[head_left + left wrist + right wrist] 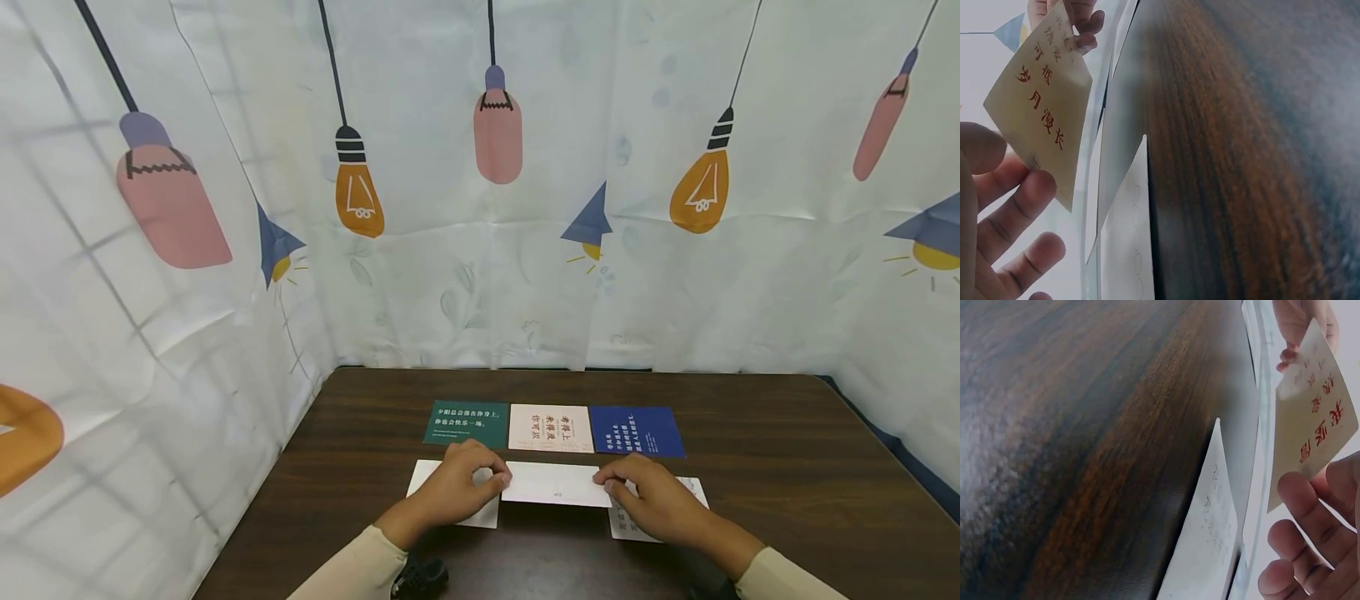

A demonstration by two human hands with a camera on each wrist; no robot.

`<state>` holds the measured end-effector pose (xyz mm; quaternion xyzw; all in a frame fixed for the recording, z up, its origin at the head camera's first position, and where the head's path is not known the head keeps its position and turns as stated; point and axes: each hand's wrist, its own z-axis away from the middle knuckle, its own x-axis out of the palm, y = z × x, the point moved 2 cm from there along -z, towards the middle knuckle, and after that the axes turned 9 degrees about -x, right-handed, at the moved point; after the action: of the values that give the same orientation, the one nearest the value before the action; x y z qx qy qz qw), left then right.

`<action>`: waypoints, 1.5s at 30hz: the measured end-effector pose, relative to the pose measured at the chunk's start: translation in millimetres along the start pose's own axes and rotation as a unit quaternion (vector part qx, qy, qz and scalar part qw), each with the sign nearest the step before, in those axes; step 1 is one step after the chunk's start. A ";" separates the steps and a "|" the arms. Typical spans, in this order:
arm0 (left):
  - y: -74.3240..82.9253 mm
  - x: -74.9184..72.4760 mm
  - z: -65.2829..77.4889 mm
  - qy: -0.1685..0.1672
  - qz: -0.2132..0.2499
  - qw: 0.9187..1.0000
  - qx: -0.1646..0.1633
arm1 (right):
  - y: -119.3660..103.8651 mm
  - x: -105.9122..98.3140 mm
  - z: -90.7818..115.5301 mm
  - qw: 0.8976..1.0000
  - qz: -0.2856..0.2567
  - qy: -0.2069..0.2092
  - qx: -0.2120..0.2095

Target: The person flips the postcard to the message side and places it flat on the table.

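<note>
A card (557, 484) with red characters on its underside hangs over the table between both hands, its pale face up in the head view. My left hand (463, 483) pinches its left end between thumb and fingers; my right hand (651, 498) pinches the right end. The red writing shows on the card (1041, 94) in the left wrist view and on the card (1310, 412) in the right wrist view. Beneath the left hand lies a white card (483, 513), partly covered. Under the right hand is another white card (626, 525) with dark writing, partly hidden too.
Behind the hands, a green card (466, 423), a cream card with red characters (551, 428) and a blue card (637, 432) lie in a row on the dark wooden table (765, 467). A white curtain (427, 292) printed with lamps stands around the table.
</note>
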<state>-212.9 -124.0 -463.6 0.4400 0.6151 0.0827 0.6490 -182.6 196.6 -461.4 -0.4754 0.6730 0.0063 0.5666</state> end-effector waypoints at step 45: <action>-3.7 13.6 -4.6 -0.032 -0.156 0.987 0.000 | 0.1 15.9 0.6 0.994 0.096 -0.049 0.033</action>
<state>-215.4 -115.3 -475.3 0.3410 0.6553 -0.0342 0.6731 -180.8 186.9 -473.8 -0.3893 0.6865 0.0620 0.6110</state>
